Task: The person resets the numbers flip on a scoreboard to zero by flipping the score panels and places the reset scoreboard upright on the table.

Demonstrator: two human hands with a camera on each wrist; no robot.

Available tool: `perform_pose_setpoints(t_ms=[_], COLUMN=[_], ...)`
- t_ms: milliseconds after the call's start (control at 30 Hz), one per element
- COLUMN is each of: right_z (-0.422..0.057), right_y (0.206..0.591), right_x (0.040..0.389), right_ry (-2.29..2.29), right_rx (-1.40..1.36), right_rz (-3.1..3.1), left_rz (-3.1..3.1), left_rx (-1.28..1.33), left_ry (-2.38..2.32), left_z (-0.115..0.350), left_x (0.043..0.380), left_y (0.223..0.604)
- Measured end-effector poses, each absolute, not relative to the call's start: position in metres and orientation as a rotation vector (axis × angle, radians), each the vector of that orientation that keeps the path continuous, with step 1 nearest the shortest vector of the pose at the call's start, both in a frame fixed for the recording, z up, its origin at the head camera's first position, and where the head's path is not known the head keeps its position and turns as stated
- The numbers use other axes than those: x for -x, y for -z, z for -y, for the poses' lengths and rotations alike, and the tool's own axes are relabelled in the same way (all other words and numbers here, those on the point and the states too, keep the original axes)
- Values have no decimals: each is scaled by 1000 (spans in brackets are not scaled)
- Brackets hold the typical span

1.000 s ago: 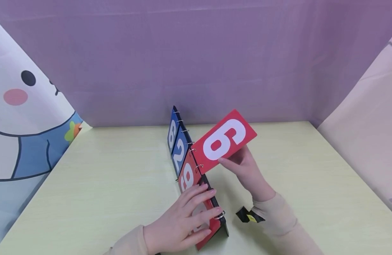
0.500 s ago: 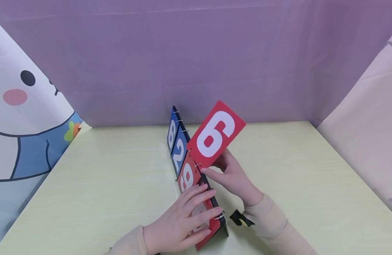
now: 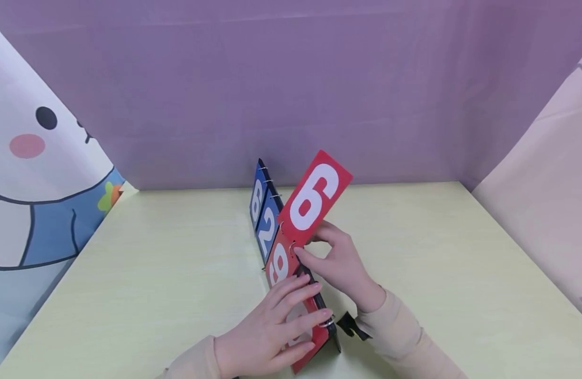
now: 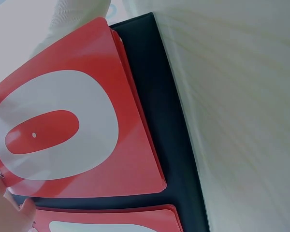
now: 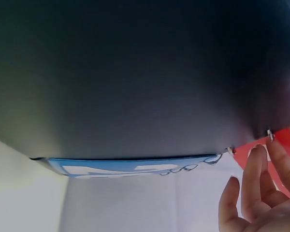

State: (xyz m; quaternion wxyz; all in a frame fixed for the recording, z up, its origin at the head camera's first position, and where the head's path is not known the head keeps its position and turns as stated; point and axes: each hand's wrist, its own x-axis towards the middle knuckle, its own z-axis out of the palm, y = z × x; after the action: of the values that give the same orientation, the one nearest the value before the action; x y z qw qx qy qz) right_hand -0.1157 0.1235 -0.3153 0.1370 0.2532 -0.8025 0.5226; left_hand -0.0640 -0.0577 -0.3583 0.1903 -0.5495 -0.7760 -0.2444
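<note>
Flip scoreboard (image 4: 159, 101) stands near mid-table (image 3: 461, 273), long axis running away from the person, blue end far, red end near. Red 6 card (image 3: 314, 197) is up off its stack, tilted to the right over the top edge, hung on its rings (image 5: 270, 135).

Right hand (image 3: 340, 263): thumb at the card's ring-side corner, other fingers behind it, small gap between. Can't tell if that's a real pinch or just support. Left hand (image 3: 267, 331): fingers straight and spread, resting over the near red stack, gripping nothing.

Doing it well, my read: keep left palm pressure light but steady so the board doesn't skid. Work the card right at the holes, let it slide around the rings, don't bend the sheet. Both holes should ride together; if one lags, the card will likely bind. Fingertips clear of the ring gaps.

Counts: 1 scoreboard. 4 stacks: 2 red, 2 blue. Red: 0 card (image 4: 94, 140) on the near one, lower red card (image 3: 279, 262) under the raised 6, digit ambiguous. Blue: blue 2 card (image 3: 268, 228), plus far blue card (image 3: 257, 200), too foreshortened to read. Raised: looks like 1, can't rule out doubled sheets. Rings: 2 on the raised card; total not countable, hands cover some. Black strap (image 3: 352, 326) by right cuff: 1.
</note>
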Motion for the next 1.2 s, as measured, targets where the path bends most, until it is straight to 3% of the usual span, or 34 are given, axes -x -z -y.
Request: perform_pose_setpoints(t_ms=[333, 1200], right_z=[-119, -131], right_y=[312, 278], right_x=[121, 144], right_ry=[-1243, -699], right_rx=[-925, -1659], right_rz=[2175, 2101], left_rz=[1995, 2237], left_rx=[1531, 1529], left_ry=[608, 634], left_z=[56, 59], left_x=[69, 62], left_y=[361, 357])
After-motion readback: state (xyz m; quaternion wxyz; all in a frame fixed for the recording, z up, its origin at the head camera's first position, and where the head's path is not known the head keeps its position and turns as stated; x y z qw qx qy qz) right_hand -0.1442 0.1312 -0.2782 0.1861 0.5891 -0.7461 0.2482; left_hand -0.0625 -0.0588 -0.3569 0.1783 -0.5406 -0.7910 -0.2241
